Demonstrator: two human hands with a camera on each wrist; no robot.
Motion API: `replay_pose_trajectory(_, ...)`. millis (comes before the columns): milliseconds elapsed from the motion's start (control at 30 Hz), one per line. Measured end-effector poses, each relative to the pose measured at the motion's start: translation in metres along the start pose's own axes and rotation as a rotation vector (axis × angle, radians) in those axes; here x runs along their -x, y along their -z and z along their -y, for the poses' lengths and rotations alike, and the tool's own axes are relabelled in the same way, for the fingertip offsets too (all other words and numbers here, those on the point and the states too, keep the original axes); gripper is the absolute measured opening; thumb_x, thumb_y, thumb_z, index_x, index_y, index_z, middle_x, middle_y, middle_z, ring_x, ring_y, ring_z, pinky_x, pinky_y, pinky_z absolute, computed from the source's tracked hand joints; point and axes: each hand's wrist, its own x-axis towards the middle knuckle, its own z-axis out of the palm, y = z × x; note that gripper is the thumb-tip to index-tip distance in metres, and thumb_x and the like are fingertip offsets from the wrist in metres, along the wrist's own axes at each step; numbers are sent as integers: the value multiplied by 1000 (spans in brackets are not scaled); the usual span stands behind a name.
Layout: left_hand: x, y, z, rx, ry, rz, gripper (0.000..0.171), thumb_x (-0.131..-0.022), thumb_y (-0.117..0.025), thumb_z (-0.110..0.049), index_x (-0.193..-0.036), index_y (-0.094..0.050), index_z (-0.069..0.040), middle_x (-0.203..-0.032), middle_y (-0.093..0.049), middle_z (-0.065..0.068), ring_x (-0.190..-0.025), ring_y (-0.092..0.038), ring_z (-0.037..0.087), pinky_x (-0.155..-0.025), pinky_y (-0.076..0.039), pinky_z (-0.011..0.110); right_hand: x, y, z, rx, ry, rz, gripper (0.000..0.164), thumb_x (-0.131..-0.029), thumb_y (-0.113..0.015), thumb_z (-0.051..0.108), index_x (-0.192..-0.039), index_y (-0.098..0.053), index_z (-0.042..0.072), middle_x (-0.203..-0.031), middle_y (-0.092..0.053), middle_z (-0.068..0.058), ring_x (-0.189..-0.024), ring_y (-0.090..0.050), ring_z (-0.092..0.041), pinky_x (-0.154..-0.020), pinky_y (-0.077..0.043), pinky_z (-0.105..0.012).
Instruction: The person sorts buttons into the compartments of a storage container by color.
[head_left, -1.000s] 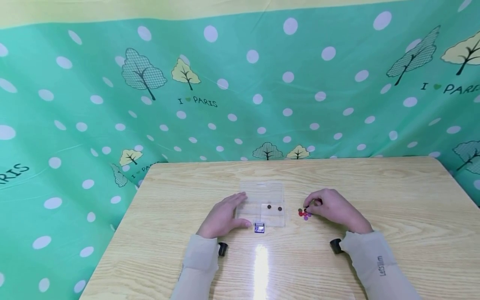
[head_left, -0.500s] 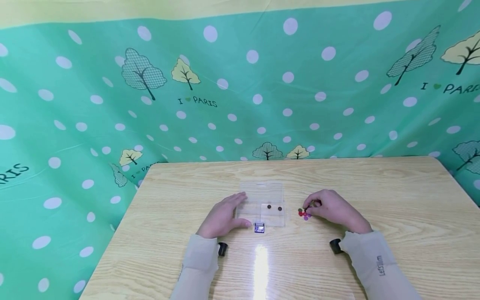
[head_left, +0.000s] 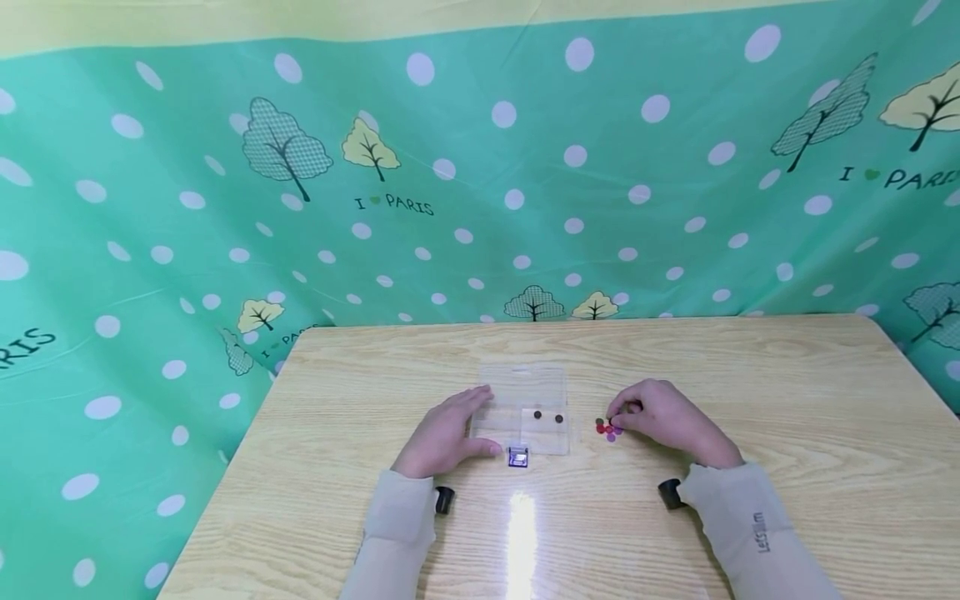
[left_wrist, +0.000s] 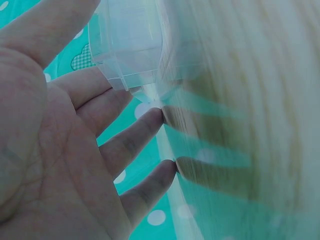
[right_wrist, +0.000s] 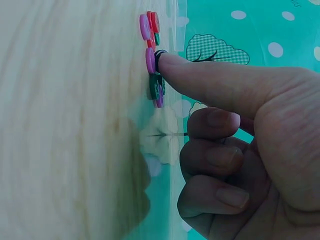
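Observation:
A clear plastic box (head_left: 542,440) lies on the table with its lid (head_left: 522,383) laid back. Two dark buttons, one (head_left: 537,415) left of the other (head_left: 558,419), sit in its right part. My left hand (head_left: 446,433) frames the box's left side, fingers extended; in the left wrist view two fingertips touch the tabletop. To the right of the box, my right hand (head_left: 663,417) pinches a black button (right_wrist: 158,59) at the small pile, thumb on it and other fingers curled. Around it lie red buttons (head_left: 601,429), purple buttons (right_wrist: 144,26) and dark green buttons (right_wrist: 154,87).
A small blue-purple, shiny clasp-like piece (head_left: 517,457) is at the box's front edge. The wooden table (head_left: 750,375) extends on both sides. A green dotted cloth (head_left: 480,200) hangs behind and at the left.

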Motion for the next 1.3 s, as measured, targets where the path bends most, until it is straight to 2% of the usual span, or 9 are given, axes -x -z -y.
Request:
replay_pose_trajectory(1033, -1, 0, 1, 8, -4, -7, 86, -81, -80, -44, -151, -46, -7, -157, -41, 8, -145, -36, 32, -120, -29, 50, -1, -1, 1, -13, 6, -28, 9, -93, -70, 11, -89, -78, 13, -68, -60, 4, -58, -44, -12, -53, -37, -23)
replay_pose_trajectory(1300, -1, 0, 1, 8, -4, -2, 86, -81, -80, -44, -151, -46, -7, -157, -41, 8, -145, -36, 32, -120, -29, 50, -1, -3, 4, -2, 2, -36, 9, -94, -69, 12, -90, -77, 13, -64, -55, 5, -58, -44, -11, -55, -39, -23)
